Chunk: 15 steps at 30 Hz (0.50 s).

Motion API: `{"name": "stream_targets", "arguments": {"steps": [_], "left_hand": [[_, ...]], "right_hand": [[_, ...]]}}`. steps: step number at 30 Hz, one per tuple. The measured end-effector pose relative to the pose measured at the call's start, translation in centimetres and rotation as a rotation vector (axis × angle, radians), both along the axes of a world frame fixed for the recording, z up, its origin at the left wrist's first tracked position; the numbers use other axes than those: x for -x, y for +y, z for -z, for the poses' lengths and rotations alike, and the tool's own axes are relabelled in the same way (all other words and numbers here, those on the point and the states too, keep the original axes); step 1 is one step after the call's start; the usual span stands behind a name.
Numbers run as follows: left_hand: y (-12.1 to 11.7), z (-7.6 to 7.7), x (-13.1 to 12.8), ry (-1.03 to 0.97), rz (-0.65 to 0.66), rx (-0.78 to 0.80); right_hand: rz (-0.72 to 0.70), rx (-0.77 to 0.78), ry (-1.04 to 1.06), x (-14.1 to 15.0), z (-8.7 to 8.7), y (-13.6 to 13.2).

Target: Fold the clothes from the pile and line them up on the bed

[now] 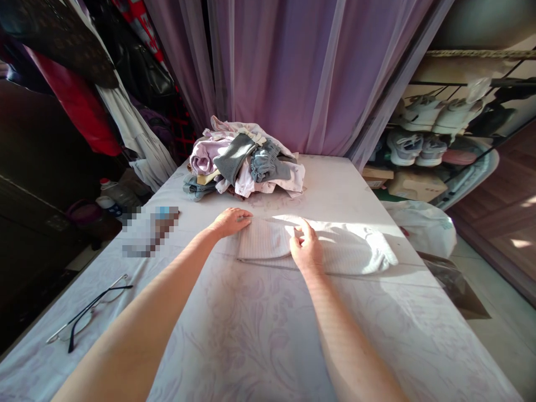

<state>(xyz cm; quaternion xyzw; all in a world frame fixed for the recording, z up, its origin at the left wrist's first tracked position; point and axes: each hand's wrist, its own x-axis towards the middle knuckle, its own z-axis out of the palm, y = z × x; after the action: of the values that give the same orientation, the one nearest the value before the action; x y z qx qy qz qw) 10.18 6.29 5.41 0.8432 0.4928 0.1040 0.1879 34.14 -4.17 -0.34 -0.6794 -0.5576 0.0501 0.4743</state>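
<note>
A finely striped, pale garment (pixel 263 241) lies folded in a long strip across the floral-patterned worktop (pixel 251 329). My left hand (pixel 230 222) rests at the garment's far left corner, fingers extended and unclenched; my right hand (pixel 307 248) arches over its middle, fingers bent, whether pinching I cannot tell.

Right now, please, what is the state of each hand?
Left hand: open, at the left end of the pale garment.
Right hand: partly curled at the same garment; whether it pinches it cannot be told.
</note>
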Motion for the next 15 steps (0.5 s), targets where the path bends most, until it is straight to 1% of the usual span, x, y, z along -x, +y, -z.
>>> {"name": "stream_targets", "arguments": {"steps": [3, 7, 11, 15], "left_hand": [[0.41, -0.18, -0.52, 0.078, 0.04, -0.027], [0.13, 0.09, -0.98, 0.063, 0.045, -0.032], [-0.13, 0.28, -0.97, 0.041, 0.032, -0.076], [0.12, 0.17, -1.04, 0.115, 0.059, -0.144]], "right_hand": [[0.0, 0.034, 0.015, 0.0, -0.18, 0.06], [0.013, 0.074, 0.024, -0.31, -0.24, 0.09], [0.019, 0.054, 0.025, -0.57, -0.03, 0.1], [0.045, 0.057, 0.01, -0.39, -0.05, 0.1]]}}
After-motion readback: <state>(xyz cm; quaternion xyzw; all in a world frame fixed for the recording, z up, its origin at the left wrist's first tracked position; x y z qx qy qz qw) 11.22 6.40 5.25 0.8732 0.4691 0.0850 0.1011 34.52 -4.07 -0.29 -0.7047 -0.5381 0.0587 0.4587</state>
